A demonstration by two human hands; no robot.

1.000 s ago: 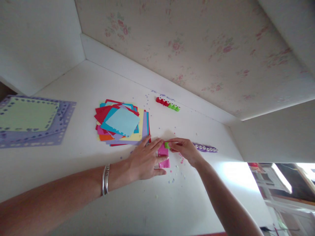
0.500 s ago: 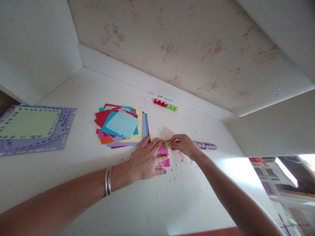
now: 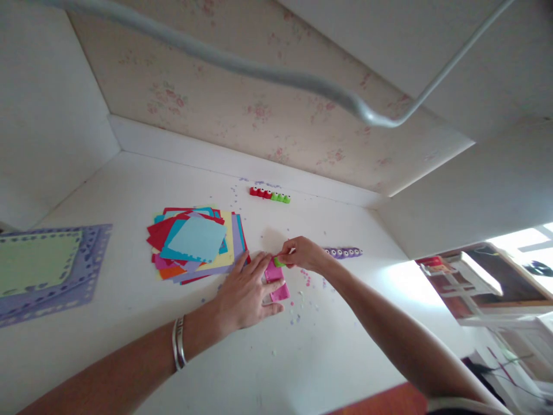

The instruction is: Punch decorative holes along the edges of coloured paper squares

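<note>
A small pink paper (image 3: pixel 280 293) lies on the white table, partly hidden under the fingers of my left hand (image 3: pixel 242 297). That hand rests flat with its fingers spread across the sheet. At the paper's upper edge, my right hand (image 3: pixel 299 254) pinches a small green craft punch (image 3: pixel 279 263), mostly covered by the fingertips. A row of red and green punches (image 3: pixel 269 195) with white round tops stands near the wall. Beyond my right wrist is a purple row of the same kind (image 3: pixel 344 253).
Left of my hands sits a stack of coloured paper (image 3: pixel 203 236). Purple and pale green sheets with punched borders (image 3: pixel 38 259) lie farther left. Tiny paper bits (image 3: pixel 306 276) are scattered about. A white cable (image 3: pixel 259 69) crosses the upper view, in front of the flowered wall (image 3: pixel 259 112).
The camera view has shifted, and a white cable now shows at the top. Both hands keep their places at the pink paper, the green punch still in my right fingers.
</note>
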